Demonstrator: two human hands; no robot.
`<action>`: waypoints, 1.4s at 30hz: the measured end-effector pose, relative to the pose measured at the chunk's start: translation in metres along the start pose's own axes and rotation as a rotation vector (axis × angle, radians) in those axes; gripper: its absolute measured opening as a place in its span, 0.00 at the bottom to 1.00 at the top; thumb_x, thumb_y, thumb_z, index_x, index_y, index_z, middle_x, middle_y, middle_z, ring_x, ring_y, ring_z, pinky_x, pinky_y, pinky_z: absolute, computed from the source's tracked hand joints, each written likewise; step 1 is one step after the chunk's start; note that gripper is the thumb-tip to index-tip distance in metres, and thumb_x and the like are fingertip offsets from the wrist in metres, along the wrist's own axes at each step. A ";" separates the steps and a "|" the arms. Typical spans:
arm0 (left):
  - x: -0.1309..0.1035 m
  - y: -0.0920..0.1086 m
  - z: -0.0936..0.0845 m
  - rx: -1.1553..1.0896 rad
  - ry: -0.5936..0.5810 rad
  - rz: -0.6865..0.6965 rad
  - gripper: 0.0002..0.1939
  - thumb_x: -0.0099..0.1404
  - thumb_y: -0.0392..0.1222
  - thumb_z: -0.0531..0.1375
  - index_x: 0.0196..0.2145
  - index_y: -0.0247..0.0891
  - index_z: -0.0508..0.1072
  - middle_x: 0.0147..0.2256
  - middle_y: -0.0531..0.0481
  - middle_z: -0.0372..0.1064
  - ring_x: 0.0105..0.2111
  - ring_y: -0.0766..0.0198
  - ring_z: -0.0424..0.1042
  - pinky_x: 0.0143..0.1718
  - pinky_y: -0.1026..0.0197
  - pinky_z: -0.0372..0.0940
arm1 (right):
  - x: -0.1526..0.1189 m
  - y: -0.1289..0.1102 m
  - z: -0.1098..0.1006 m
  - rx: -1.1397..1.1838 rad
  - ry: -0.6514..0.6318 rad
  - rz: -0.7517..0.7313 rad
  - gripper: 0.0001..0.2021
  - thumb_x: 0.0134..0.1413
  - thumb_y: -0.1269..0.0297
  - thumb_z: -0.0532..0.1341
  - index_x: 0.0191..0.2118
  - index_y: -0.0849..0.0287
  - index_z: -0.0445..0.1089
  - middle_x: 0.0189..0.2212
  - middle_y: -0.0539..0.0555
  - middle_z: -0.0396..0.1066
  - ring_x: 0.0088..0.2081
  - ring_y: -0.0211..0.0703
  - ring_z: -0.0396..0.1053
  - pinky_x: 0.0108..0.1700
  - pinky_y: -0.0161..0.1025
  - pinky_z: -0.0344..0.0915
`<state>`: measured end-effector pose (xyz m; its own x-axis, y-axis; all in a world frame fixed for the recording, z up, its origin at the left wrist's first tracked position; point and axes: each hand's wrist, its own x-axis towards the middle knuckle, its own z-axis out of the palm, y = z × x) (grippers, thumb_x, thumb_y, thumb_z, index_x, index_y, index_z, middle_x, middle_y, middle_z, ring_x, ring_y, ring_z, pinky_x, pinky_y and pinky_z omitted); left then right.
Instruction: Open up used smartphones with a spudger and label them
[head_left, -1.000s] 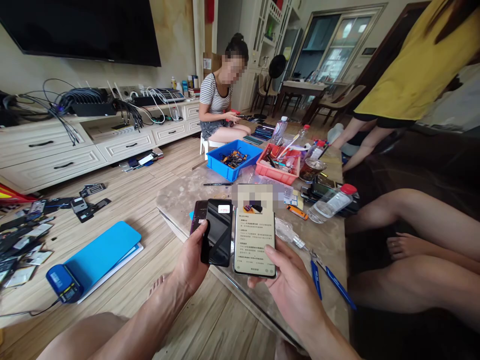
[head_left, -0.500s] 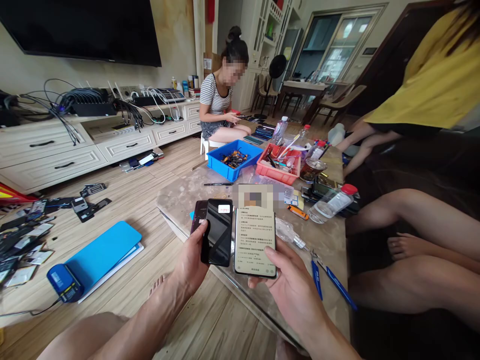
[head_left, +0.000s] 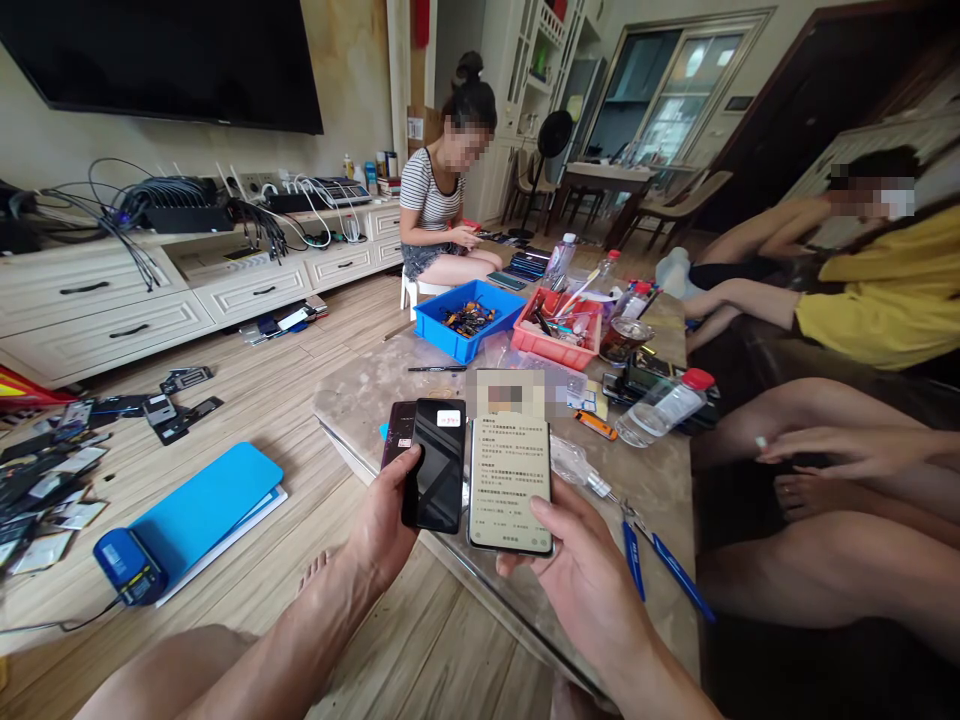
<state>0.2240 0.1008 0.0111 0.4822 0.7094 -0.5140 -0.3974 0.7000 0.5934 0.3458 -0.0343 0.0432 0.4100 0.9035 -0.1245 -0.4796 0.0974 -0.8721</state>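
My left hand [head_left: 384, 515] grips a black phone [head_left: 436, 470] with a white sticker near its top, and a dark purplish phone [head_left: 397, 430] shows behind it. My right hand [head_left: 577, 550] is wrapped round a phone with a lit page of text [head_left: 510, 485], its thumb over the lower right of the screen. The two front phones are side by side above the near edge of the low table [head_left: 367, 385]. Beyond them are a blue tray [head_left: 469, 320] of small parts and a red tray [head_left: 556, 330] of tools.
Blue-handled cutters [head_left: 679, 575], an orange tool [head_left: 596, 425] and a red-capped bottle [head_left: 667, 408] lie to the right. A person in a striped top [head_left: 442, 190] sits beyond the table; others sit at right. On the floor at left are a blue case [head_left: 210, 510] and phone parts [head_left: 56, 480].
The person in yellow at right has sunk lower, and another person behind now shows. A hand has appeared over the legs at right. The text on the lit phone has scrolled up slightly.
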 end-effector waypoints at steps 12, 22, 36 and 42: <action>0.006 -0.001 -0.009 0.070 -0.117 0.157 0.16 0.58 0.36 0.69 0.45 0.35 0.78 0.38 0.47 0.81 0.32 0.62 0.77 0.32 0.64 0.70 | 0.002 0.003 -0.004 0.119 -0.186 0.176 0.28 0.49 0.72 0.70 0.58 0.49 0.73 0.52 0.55 0.78 0.50 0.48 0.74 0.47 0.44 0.74; 0.014 0.001 -0.024 0.032 -0.097 0.212 0.18 0.57 0.38 0.71 0.47 0.36 0.78 0.41 0.46 0.80 0.36 0.62 0.77 0.36 0.64 0.70 | 0.016 0.019 -0.011 0.170 -0.009 0.162 0.19 0.59 0.53 0.69 0.53 0.53 0.77 0.49 0.58 0.80 0.43 0.51 0.77 0.35 0.44 0.77; 0.019 0.037 -0.030 -0.028 -0.116 0.332 0.16 0.65 0.33 0.61 0.51 0.35 0.75 0.47 0.42 0.79 0.44 0.56 0.80 0.47 0.55 0.73 | 0.025 -0.003 -0.036 0.149 0.265 0.085 0.12 0.62 0.58 0.66 0.49 0.54 0.77 0.43 0.54 0.82 0.38 0.49 0.80 0.27 0.41 0.79; 0.009 0.046 -0.036 -0.035 -0.182 0.242 0.21 0.69 0.35 0.58 0.59 0.41 0.69 0.53 0.37 0.75 0.46 0.46 0.79 0.42 0.40 0.75 | 0.020 -0.013 -0.071 0.089 0.448 0.058 0.11 0.68 0.63 0.57 0.48 0.55 0.76 0.40 0.53 0.83 0.33 0.46 0.80 0.25 0.40 0.79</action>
<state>0.1814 0.1424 0.0116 0.5007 0.8320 -0.2389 -0.5432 0.5169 0.6616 0.4153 -0.0469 0.0185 0.6664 0.6406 -0.3815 -0.5682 0.1051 -0.8161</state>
